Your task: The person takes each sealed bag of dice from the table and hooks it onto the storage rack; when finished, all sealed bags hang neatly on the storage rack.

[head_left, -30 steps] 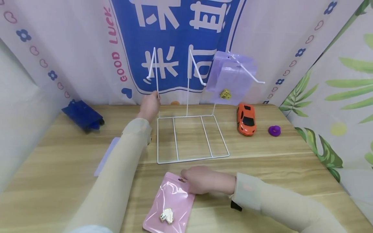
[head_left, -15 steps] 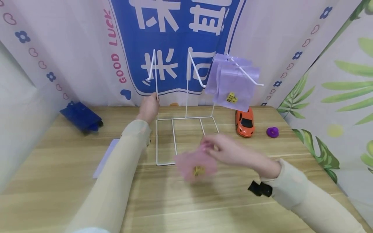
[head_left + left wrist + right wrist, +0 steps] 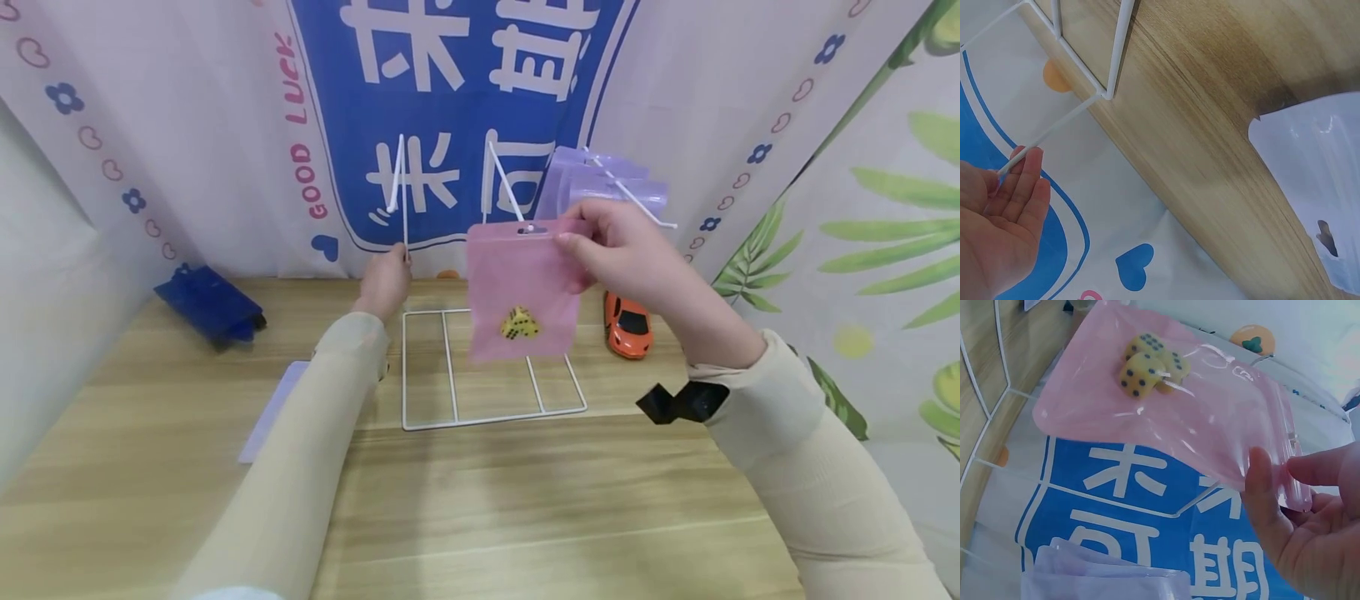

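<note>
My right hand point(image 3: 637, 262) pinches a pink zip bag point(image 3: 491, 279) by its top right corner, thumb in front. Yellow dice point(image 3: 1141, 372) show through the bag's plastic. The bag hangs upright before a white wire display rack point(image 3: 449, 367), and the white tip of the middle hook point(image 3: 506, 179) shows at its hang hole. My left hand point(image 3: 386, 283) grips the rack's left upright; in the left wrist view its thumb and fingers pinch the wire point(image 3: 1054, 127). Light purple bags point(image 3: 561, 179) hang on the right hook point(image 3: 633, 196), partly hidden by the right hand.
An orange toy car point(image 3: 628, 329) stands right of the rack, partly behind the right hand. Dark blue bags point(image 3: 210, 304) lie at the back left. A lavender bag point(image 3: 273, 408) lies beside the left forearm. A printed curtain point(image 3: 247, 192) hangs behind the table.
My right hand has lifted the pink bag off the table, up and forward to the middle hook's tip. The left hand has kept its grip on the rack.
</note>
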`<act>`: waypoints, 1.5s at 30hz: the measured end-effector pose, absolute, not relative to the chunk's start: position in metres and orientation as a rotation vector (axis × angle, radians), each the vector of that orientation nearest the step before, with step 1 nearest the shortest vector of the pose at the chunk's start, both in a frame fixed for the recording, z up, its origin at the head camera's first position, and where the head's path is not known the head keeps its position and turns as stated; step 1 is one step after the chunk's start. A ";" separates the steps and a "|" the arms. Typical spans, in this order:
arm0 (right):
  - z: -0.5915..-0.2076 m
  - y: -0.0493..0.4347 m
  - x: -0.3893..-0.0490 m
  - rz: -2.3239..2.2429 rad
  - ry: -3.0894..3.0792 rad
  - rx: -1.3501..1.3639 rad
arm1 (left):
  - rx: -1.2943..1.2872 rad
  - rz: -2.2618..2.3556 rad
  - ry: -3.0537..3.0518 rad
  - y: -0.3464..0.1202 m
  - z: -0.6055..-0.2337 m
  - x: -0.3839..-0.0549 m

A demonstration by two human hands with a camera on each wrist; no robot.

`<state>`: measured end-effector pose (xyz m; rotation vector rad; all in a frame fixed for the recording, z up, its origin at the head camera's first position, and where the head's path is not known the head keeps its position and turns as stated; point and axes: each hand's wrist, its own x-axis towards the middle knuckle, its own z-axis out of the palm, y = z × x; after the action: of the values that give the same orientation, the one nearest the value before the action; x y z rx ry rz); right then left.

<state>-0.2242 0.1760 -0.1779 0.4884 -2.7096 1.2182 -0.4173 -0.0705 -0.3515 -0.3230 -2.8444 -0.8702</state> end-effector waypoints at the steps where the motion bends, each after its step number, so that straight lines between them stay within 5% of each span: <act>1: -0.179 0.175 -0.227 1.198 -2.718 0.468 | -0.319 -0.871 -2.845 -0.071 -0.352 -0.418; 26: -0.191 0.152 -0.338 0.919 -2.685 0.172 | -0.310 -0.869 -2.857 -0.071 -0.355 -0.414; 45: -0.184 0.141 -0.366 0.846 -2.700 0.082 | -0.291 -0.836 -2.850 -0.071 -0.354 -0.418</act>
<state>-0.3662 0.1410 -0.1841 0.0820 -2.6998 0.8461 -0.4176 -0.0714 -0.3537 -0.2909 -2.8502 -0.8362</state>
